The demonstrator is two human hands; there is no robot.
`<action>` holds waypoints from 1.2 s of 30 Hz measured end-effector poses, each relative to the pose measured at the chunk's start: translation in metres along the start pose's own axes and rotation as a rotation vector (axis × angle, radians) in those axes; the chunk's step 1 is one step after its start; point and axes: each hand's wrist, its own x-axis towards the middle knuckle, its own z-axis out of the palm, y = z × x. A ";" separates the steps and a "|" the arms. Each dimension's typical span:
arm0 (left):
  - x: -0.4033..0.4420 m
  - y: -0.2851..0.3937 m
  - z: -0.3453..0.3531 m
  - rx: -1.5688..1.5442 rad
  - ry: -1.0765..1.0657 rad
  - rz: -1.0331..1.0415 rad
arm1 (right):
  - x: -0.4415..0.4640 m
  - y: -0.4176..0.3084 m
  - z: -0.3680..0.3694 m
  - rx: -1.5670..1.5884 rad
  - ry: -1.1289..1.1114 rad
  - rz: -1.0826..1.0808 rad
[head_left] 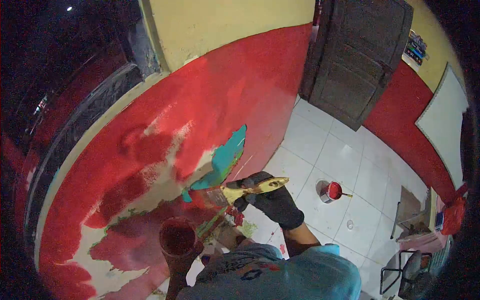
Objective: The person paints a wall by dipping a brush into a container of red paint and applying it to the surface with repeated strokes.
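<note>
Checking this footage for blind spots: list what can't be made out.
In the head view:
Left hand: fingers mostly hidden by the cup.
Cup: fill level too dim.
Brush: its tip blurs into the red wall.
Paint can: any label too small to read.
Black-framed thing, lower right: cut off by the bottom edge.

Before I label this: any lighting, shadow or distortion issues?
Head view: strong wide-angle bowing in the red wall, corners nearly black; head view: left side dark and grainy, a small bright spot at top left; head view: the paint can casts a shadow on the floor tiles; head view: the right hand's black glove shows little detail.
</note>
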 end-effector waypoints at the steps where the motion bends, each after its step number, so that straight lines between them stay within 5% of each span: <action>1: 0.006 -0.028 -0.008 0.050 -0.058 0.093 | -0.001 0.000 0.000 -0.031 0.005 0.025; 6: 0.009 -0.062 -0.015 -0.139 -0.039 0.132 | 0.003 0.008 -0.002 -0.155 -0.023 0.038; 8: 0.009 -0.074 -0.023 -0.271 -0.102 -0.074 | 0.007 0.003 0.008 -0.205 -0.057 0.097; 10: 0.004 -0.068 -0.025 -0.232 -0.056 -0.050 | 0.007 -0.004 0.022 0.007 -0.013 0.085; 15: 0.006 -0.039 -0.030 -0.066 0.030 0.094 | 0.014 0.006 0.015 -0.668 -0.041 -0.100; 20: 0.008 0.005 -0.041 0.151 -0.132 0.171 | 0.018 0.008 0.024 -0.879 0.029 -0.255; 22: 0.014 -0.025 -0.048 -0.010 -0.043 0.235 | 0.024 -0.007 0.040 -0.972 0.051 -0.349; 24: 0.018 0.010 -0.051 -0.340 -0.072 0.260 | 0.026 -0.015 0.060 -1.407 0.222 -0.593; 27: 0.024 0.004 -0.059 -0.033 0.018 0.240 | 0.021 -0.003 0.037 -1.407 0.259 -0.409; 33: 0.034 0.005 -0.064 -0.250 -0.004 0.336 | 0.032 -0.007 0.051 -1.320 0.094 -0.394; 36: 0.038 -0.007 -0.061 -0.528 -0.074 0.181 | 0.034 -0.007 0.066 -1.271 0.056 -0.411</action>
